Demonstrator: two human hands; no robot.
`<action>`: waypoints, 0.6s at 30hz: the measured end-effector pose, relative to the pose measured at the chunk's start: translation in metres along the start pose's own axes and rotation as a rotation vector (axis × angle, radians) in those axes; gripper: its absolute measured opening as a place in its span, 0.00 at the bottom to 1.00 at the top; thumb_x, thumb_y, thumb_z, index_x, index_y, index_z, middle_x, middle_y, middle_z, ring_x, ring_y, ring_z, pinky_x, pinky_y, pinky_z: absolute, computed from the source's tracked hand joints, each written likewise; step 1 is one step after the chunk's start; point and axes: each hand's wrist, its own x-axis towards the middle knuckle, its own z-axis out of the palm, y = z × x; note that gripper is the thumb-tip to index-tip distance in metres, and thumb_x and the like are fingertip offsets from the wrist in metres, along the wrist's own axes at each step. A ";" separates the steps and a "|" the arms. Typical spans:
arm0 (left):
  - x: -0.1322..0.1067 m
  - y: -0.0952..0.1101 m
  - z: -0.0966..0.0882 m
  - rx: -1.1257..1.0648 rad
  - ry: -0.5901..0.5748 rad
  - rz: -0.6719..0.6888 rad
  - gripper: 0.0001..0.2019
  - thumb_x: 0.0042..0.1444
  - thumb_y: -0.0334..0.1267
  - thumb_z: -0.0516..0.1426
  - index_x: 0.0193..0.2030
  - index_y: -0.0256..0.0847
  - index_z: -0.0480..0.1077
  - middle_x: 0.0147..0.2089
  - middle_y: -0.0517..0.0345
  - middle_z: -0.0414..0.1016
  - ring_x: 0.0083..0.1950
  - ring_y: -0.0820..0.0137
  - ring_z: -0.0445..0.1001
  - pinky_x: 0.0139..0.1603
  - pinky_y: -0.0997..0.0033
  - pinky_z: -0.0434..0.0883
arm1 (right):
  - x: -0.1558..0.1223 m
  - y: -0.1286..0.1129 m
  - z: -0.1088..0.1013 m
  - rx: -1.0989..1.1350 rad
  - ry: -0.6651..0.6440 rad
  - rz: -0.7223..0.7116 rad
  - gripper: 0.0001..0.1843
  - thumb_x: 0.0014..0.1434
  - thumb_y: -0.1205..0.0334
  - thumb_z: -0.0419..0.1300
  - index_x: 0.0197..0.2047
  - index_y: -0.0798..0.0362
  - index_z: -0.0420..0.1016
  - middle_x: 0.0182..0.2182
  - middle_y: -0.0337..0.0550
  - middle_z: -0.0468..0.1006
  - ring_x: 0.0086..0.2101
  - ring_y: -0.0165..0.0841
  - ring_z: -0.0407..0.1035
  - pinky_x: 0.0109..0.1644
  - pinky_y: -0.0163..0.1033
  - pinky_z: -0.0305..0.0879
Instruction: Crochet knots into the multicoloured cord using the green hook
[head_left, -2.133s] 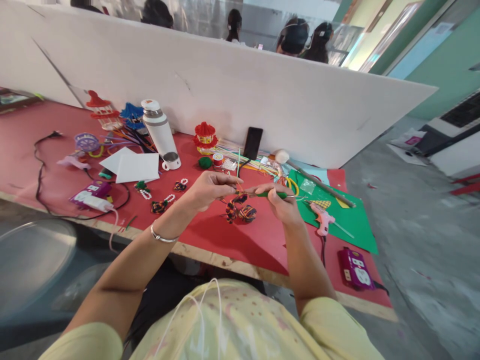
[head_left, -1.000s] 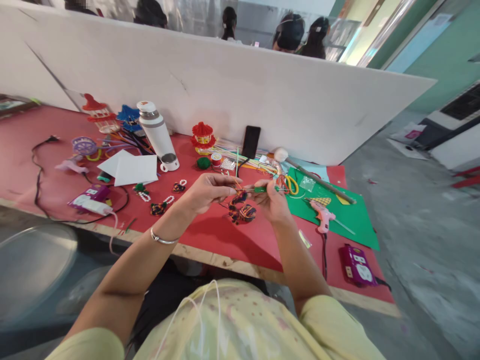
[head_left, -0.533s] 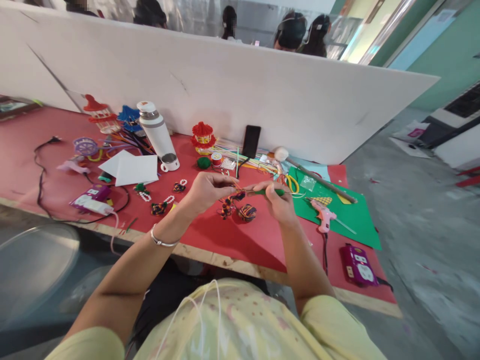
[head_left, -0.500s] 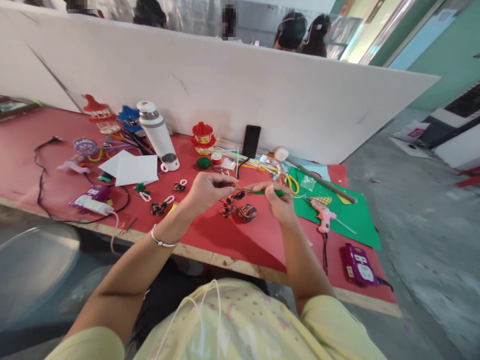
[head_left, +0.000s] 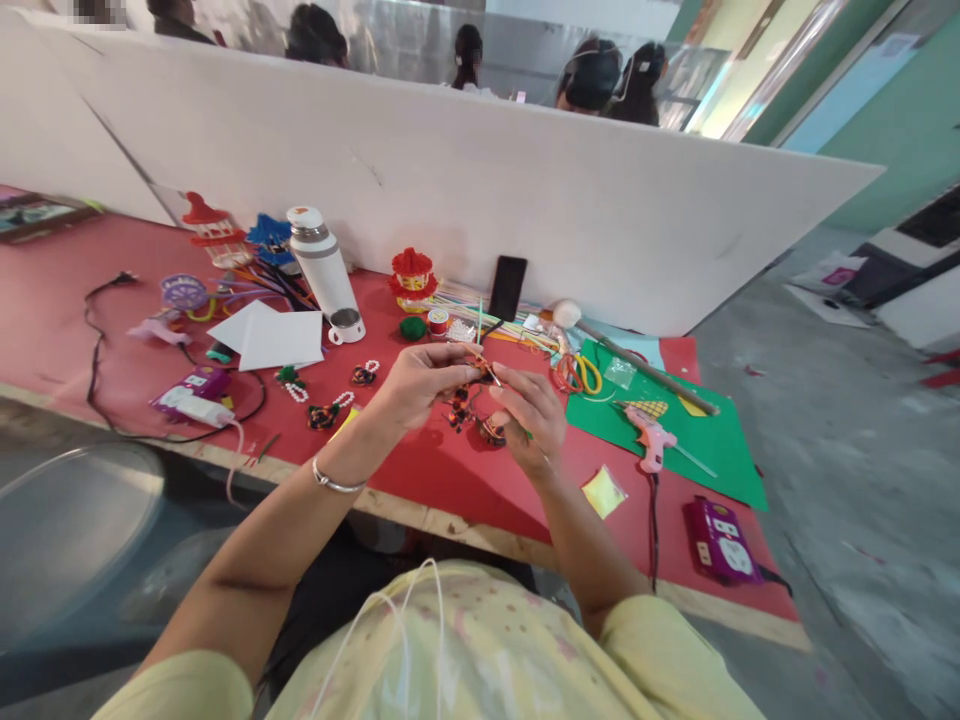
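Note:
My left hand (head_left: 420, 385) pinches a small crochet piece (head_left: 460, 408) in dark multicoloured yarn, part of it dangling below the fingers. My right hand (head_left: 534, 412) is closed round a crochet hook (head_left: 496, 379) whose thin metal end meets the yarn by the left fingertips; most of its handle is hidden in the palm. Under the hands a ball of the same yarn (head_left: 490, 431) rests on the red tabletop (head_left: 450, 490), partly covered by the right fingers. Left of them lie a dark yarn piece with white beads (head_left: 322, 416) and a smaller one (head_left: 364, 374).
A white flask (head_left: 324, 275), white cards (head_left: 281, 340) and a purple power strip (head_left: 191, 388) stand left. On the right are yellow-handled scissors (head_left: 589, 374), a pink glue gun (head_left: 651, 440), a yellow packet (head_left: 604, 491) and another purple power strip (head_left: 724, 540). A phone (head_left: 508, 288) leans against the white partition (head_left: 480, 180).
My right hand has turned and drawn in toward the left, tilting the hook from nearly level to steep. The yellow packet on the right has come into sight. The view has shifted slightly.

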 end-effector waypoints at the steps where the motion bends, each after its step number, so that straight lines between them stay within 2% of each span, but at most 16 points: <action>1: -0.001 -0.002 0.001 -0.020 -0.001 0.007 0.18 0.43 0.37 0.76 0.43 0.38 0.86 0.35 0.55 0.83 0.25 0.82 0.66 0.24 0.78 0.59 | -0.001 0.000 0.002 -0.012 0.018 -0.007 0.14 0.65 0.45 0.66 0.52 0.34 0.83 0.59 0.44 0.85 0.56 0.46 0.79 0.62 0.61 0.74; 4: -0.002 -0.005 0.003 -0.076 0.022 0.018 0.16 0.43 0.37 0.76 0.41 0.38 0.86 0.31 0.57 0.80 0.22 0.84 0.61 0.21 0.78 0.54 | -0.001 0.002 0.008 0.003 0.060 -0.027 0.14 0.65 0.47 0.66 0.54 0.34 0.83 0.59 0.43 0.84 0.56 0.45 0.78 0.63 0.60 0.73; 7: -0.002 -0.003 0.003 -0.088 0.005 -0.042 0.17 0.41 0.36 0.76 0.41 0.37 0.86 0.29 0.57 0.79 0.21 0.83 0.60 0.20 0.77 0.50 | 0.003 0.005 0.007 0.054 0.047 -0.023 0.14 0.65 0.44 0.65 0.52 0.33 0.84 0.57 0.42 0.86 0.55 0.46 0.78 0.62 0.62 0.73; 11: 0.000 0.007 -0.006 0.018 -0.059 -0.087 0.18 0.39 0.35 0.75 0.40 0.35 0.86 0.28 0.55 0.79 0.21 0.82 0.60 0.21 0.76 0.50 | 0.014 0.008 -0.008 0.114 -0.097 -0.011 0.14 0.68 0.47 0.62 0.54 0.31 0.83 0.55 0.39 0.87 0.53 0.45 0.79 0.61 0.60 0.74; 15: 0.003 0.014 -0.012 0.204 -0.013 -0.014 0.16 0.39 0.35 0.73 0.39 0.34 0.86 0.22 0.60 0.74 0.21 0.80 0.58 0.22 0.75 0.52 | 0.027 0.005 -0.026 0.115 -0.247 -0.053 0.14 0.67 0.51 0.65 0.55 0.31 0.83 0.55 0.37 0.87 0.51 0.43 0.80 0.61 0.57 0.74; 18: 0.006 0.015 -0.014 0.265 -0.017 -0.030 0.15 0.39 0.35 0.72 0.37 0.33 0.86 0.21 0.59 0.74 0.21 0.80 0.58 0.22 0.74 0.52 | 0.035 -0.002 -0.034 0.106 -0.308 -0.040 0.12 0.66 0.51 0.66 0.52 0.33 0.85 0.54 0.38 0.87 0.50 0.43 0.80 0.60 0.57 0.74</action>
